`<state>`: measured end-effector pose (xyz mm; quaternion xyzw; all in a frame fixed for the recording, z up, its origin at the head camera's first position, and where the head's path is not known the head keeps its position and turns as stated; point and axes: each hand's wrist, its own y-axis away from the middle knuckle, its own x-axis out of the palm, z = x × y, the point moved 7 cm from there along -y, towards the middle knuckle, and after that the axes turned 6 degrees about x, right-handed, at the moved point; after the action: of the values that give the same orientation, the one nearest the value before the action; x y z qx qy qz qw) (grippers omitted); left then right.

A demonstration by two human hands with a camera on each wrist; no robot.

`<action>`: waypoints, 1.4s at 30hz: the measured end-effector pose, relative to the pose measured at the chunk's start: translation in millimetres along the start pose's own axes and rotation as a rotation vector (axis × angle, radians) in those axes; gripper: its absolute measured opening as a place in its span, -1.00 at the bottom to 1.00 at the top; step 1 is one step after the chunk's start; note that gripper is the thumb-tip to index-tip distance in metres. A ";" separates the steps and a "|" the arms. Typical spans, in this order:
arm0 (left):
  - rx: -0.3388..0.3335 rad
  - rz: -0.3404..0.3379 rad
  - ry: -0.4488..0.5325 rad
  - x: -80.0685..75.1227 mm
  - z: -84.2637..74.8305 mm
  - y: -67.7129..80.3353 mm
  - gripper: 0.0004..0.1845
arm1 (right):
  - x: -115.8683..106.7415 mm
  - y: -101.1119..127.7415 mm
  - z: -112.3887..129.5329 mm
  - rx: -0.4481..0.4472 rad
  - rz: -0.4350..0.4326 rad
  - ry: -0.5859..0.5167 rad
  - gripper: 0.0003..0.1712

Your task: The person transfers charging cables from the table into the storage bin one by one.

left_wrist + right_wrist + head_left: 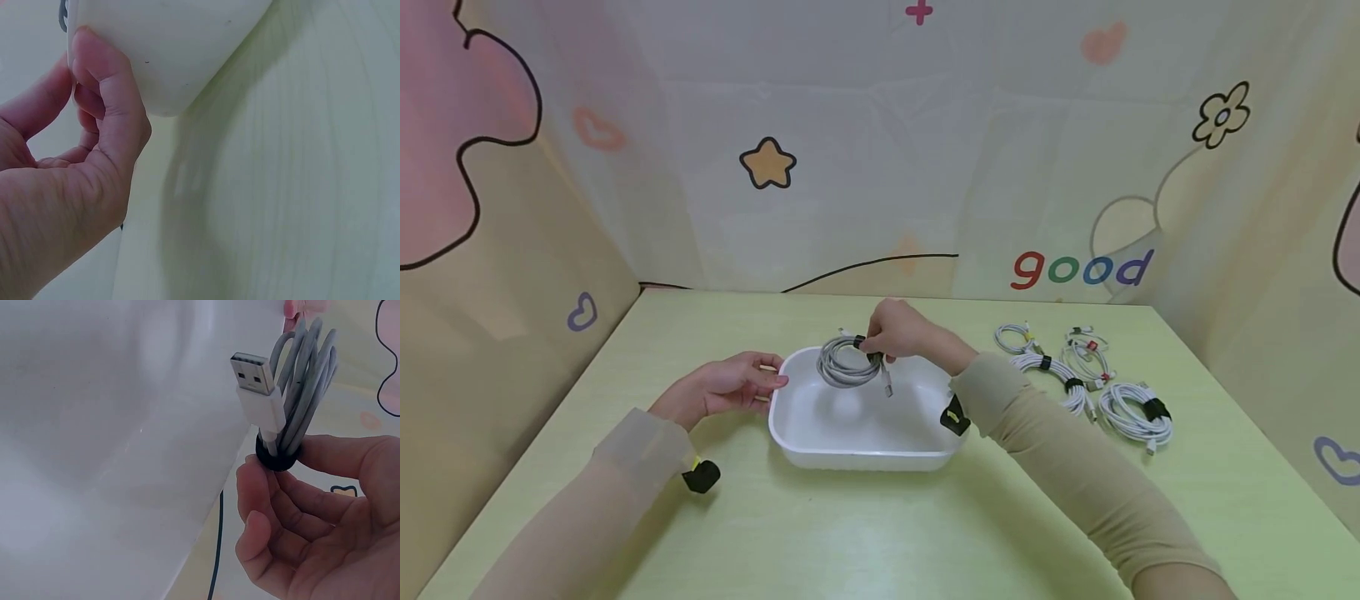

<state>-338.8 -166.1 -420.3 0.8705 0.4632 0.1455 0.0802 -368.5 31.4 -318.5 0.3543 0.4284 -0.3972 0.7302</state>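
Note:
My right hand (898,329) pinches a coiled grey USB cable (842,365) by its black strap, over the white plastic basin (868,460). In the right wrist view the cable's white USB plug (259,394) points up beside the loops, and the thumb and fingers (253,487) meet at the strap (275,457). My left hand (733,383) holds the basin's left rim, thumb on the inner side and fingers outside. From the left wrist, the hand (94,137) grips the edge of the basin wall (156,56).
Several coiled white cables lie right of the basin: a small one (1013,337), a long strapped one (1052,367), one with red ties (1086,354) and a thick round coil (1131,417). A printed curtain (865,200) stands behind the pale table (850,533).

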 end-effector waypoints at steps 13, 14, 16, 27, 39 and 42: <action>0.020 0.018 0.018 4.8 -5.1 -4.9 -0.88 | 10.4 -0.7 12.5 0.005 0.036 0.059 -0.80; 0.022 0.018 0.019 4.8 -5.4 -5.0 -0.88 | 11.0 -0.8 14.0 0.003 0.037 0.066 -0.80; 0.023 0.021 0.016 4.2 -5.7 -4.7 -0.87 | 12.9 -1.5 17.4 -0.003 0.042 0.072 -0.81; 0.042 0.045 0.016 -0.2 -7.6 1.4 -0.90 | 4.2 -1.4 5.5 0.004 0.040 -0.037 -0.65; 0.031 0.037 -0.009 2.5 -2.2 0.4 -0.91 | -55.3 19.0 -146.9 0.225 -0.427 -0.098 -0.65; 0.021 0.026 -0.019 2.3 -2.3 0.4 -0.89 | -62.8 27.6 -185.6 0.310 -0.469 -0.079 -0.64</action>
<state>-338.0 -164.4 -417.6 0.8786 0.4528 0.1331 0.0735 -427.9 219.9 -327.5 0.3371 0.4041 -0.6296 0.5716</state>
